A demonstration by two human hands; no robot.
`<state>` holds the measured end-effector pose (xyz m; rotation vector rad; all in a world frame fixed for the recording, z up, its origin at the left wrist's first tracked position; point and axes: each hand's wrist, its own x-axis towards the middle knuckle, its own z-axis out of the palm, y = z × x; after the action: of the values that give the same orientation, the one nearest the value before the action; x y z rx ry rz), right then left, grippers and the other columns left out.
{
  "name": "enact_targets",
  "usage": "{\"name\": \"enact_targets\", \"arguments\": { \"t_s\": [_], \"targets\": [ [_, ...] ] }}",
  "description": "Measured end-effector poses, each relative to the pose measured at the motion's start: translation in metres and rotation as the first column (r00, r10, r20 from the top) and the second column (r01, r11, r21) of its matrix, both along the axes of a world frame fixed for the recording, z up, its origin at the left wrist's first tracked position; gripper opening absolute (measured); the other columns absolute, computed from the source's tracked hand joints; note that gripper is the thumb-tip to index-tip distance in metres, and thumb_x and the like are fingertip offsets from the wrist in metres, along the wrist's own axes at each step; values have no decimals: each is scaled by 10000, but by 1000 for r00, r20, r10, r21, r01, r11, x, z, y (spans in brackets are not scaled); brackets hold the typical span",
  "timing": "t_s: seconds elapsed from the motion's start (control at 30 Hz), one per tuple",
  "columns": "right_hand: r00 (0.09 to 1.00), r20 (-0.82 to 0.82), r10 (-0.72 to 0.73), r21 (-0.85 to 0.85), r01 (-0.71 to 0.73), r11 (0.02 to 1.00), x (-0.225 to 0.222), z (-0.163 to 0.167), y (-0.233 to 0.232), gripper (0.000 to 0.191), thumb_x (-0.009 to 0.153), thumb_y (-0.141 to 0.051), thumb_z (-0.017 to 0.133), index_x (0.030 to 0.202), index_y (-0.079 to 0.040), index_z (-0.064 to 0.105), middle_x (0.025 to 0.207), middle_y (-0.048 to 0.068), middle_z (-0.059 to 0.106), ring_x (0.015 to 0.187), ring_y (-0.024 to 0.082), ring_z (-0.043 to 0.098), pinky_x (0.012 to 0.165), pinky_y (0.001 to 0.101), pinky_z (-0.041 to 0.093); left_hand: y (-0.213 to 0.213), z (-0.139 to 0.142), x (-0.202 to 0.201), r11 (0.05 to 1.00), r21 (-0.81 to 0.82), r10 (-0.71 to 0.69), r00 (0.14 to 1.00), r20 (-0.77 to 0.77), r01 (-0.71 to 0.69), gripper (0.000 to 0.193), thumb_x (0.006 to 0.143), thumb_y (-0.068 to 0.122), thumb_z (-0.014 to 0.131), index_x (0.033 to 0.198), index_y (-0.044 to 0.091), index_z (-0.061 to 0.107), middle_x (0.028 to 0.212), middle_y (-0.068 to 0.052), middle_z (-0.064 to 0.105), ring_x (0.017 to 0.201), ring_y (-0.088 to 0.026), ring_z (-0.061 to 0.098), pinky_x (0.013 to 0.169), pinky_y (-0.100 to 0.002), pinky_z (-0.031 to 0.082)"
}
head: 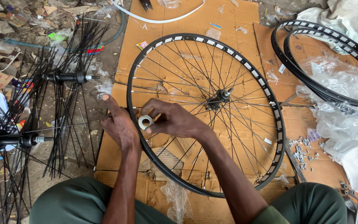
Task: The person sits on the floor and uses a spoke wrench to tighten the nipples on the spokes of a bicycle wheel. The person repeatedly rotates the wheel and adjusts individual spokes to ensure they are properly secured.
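While my right hand (175,120) pinches the small white ring (145,122) and my left hand (119,124) grips the rim (134,83), a slip could drop it among the spokes (195,70).

Spoked wheel (245,137) on flattened cardboard (195,25)

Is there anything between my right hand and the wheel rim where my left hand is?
Nothing visible. The right hand holds a small white ring right beside the black rim, where the left hand rests; only thin spokes lie farther in.
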<state>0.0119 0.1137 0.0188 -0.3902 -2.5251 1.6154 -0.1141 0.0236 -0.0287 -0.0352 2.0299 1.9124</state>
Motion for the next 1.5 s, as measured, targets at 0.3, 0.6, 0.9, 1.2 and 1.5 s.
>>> {"name": "enact_targets", "arguments": {
  "t_s": [0.3, 0.6, 0.9, 1.2, 1.5],
  "targets": [
    [999, 27, 42, 31, -42, 999, 2, -7, 3, 456, 873, -346, 753, 1236, -111, 608, 1102, 103, 684, 915, 292, 718, 809, 411, 584, -1, -1, 0, 1000, -27, -7, 1000, 1, 7, 845, 1006, 709, 376, 494, 37, 384, 487, -68, 494, 464, -173, 491, 516, -417, 372],
    [936, 322, -139, 383, 6, 924, -5, -3, -13, 323, 912, -323, 745, 1199, -208, 653, 1103, 47, 763, 923, 270, 745, 810, 417, 565, 2, -6, 3, 999, 17, 35, 999, -7, -35, 778, 1002, 689, 496, 552, 59, 417, 513, -6, 393, 495, -160, 393, 524, -415, 394],
    [993, 5, -120, 116, 118, 986, 8, 2, -12, 249, 819, -158, 833, 960, -73, 646, 991, 61, 741, 929, 194, 742, 834, 346, 612, -2, -6, 3, 999, 46, 4, 1000, -22, -3, 772, 1030, 681, 445, 542, 87, 376, 486, -26, 393, 482, -176, 541, 567, -364, 535],
    [906, -311, -286, 445, 405, 798, 14, 3, -9, 432, 851, -101, 779, 1255, -56, 634, 1171, 152, 712, 1043, 330, 709, 913, 429, 566, -1, 2, 5, 984, 177, 5, 994, -112, 15, 622, 1041, 569, 420, 766, 41, 600, 612, -47, 593, 544, -182, 659, 538, -339, 516],
    [979, -171, -107, 300, 156, 941, -12, -5, 7, 370, 943, -128, 675, 1309, -77, 660, 1118, 183, 729, 968, 345, 749, 806, 430, 571, -3, 0, 2, 1000, 12, 12, 988, -153, -10, 832, 1037, 652, 366, 655, -25, 661, 570, -64, 573, 539, -178, 524, 616, -423, 450]
  ]
}}
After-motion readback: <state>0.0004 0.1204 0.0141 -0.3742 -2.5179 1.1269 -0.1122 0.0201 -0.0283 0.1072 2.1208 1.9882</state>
